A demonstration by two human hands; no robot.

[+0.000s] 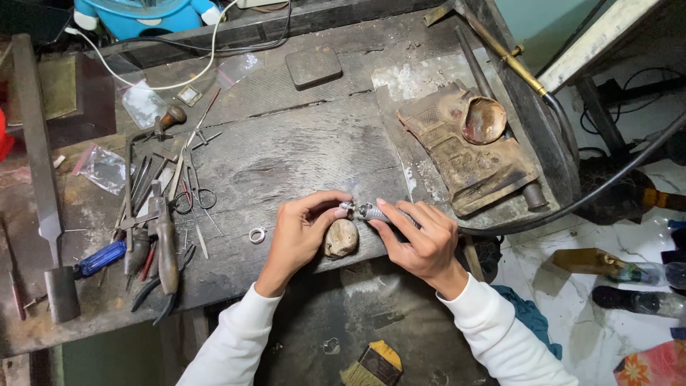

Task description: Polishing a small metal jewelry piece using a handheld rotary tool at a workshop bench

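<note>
small silver ring (347, 208) – pinched at fingertips, above rounded wooden peg (341, 238)

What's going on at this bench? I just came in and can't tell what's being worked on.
A person in white sleeves works at a worn wooden workbench. The left hand pinches a small silver ring over a rounded wooden peg, while the right hand holds a rotary handpiece against it. Another ring lies on the bench, beside pliers, files and scissors.
</note>
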